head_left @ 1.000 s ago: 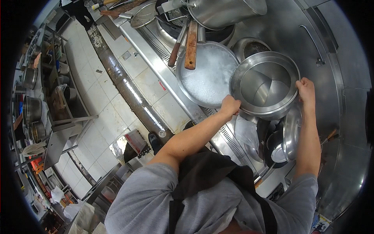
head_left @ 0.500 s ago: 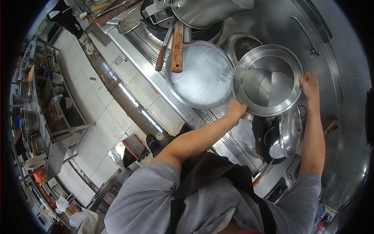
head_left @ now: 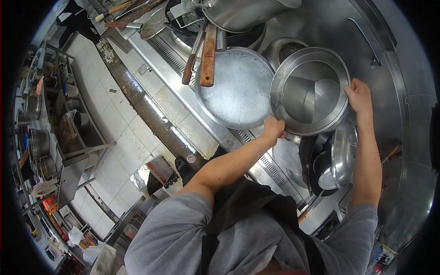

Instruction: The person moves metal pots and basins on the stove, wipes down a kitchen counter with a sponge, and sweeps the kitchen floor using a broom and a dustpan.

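Note:
A wide-rimmed steel pot [head_left: 299, 98] is held between my two hands, tilted so its inside shows. My left hand [head_left: 274, 128] is closed on the near left part of its rim. On the right side of the same rim, my right hand [head_left: 359, 95] grips with its fingers wrapped round. Beside the pot to the left is a round pan of foamy water [head_left: 236, 91], with a wooden handle [head_left: 208, 59] lying across its edge. Behind the pot, a smaller metal pot [head_left: 279, 48] is partly hidden.
A steel counter with a slotted drain [head_left: 284, 180] runs below. Right of it lie a plastic bag [head_left: 288, 158], a metal lid [head_left: 343, 158] and a dark wok. A large steel vessel [head_left: 243, 13] is at the top. Shelves with pots [head_left: 39, 143] stand left; a person [head_left: 75, 23] is far off.
The pot has shifted slightly with both hands on it, and its tilt has changed a little. The whole view has also moved.

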Motion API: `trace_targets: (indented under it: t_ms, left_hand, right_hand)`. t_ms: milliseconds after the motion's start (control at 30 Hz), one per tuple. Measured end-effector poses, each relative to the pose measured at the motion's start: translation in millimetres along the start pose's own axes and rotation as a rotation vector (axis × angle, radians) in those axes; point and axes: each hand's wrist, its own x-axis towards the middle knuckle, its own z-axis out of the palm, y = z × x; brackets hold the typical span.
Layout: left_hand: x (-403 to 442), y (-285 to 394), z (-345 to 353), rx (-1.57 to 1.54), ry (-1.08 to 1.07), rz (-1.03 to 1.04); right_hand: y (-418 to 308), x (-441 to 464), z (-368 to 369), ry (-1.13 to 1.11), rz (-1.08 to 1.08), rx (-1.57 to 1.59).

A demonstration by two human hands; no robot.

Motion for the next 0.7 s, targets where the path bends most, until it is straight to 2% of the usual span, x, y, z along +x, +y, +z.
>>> trace_targets:
  t_ms: [100, 167, 300, 367, 467, 533, 700]
  left_hand:
    - [-2.3, 4.6, -1.3, 0.011, 0.036, 0.021]
    - [-1.3, 4.9, -0.1, -0.016, 0.113, 0.145]
    - [-7.7, 12.8, 10.4, 0.001, 0.100, 0.190]
    - [-9.6, 12.0, 22.4, -0.020, 0.030, 0.157]
    - [-8.5, 7.7, 40.7, -0.071, 0.054, 0.060]
    - [3.5, 0.2, 48.7, -0.088, 0.027, 0.046]
    - [41.3, -9.5, 66.9, -0.136, -0.079, -0.058]
  right_hand:
    - [0.2, 6.3, 1.8, -0.001, -0.007, -0.011]
    - [6.7, 9.3, 1.1, -0.003, -0.003, -0.007]
    - [31.9, 12.2, -7.6, 0.031, 0.028, -0.031]
    - [45.5, 14.5, -13.3, 0.045, 0.054, -0.051]
    - [47.9, 12.7, -19.6, 0.044, 0.043, -0.109]
    - [34.3, 13.2, -22.3, 0.033, -0.047, -0.159]
    - [12.4, 28.5, -21.4, 0.007, -0.019, -0.220]
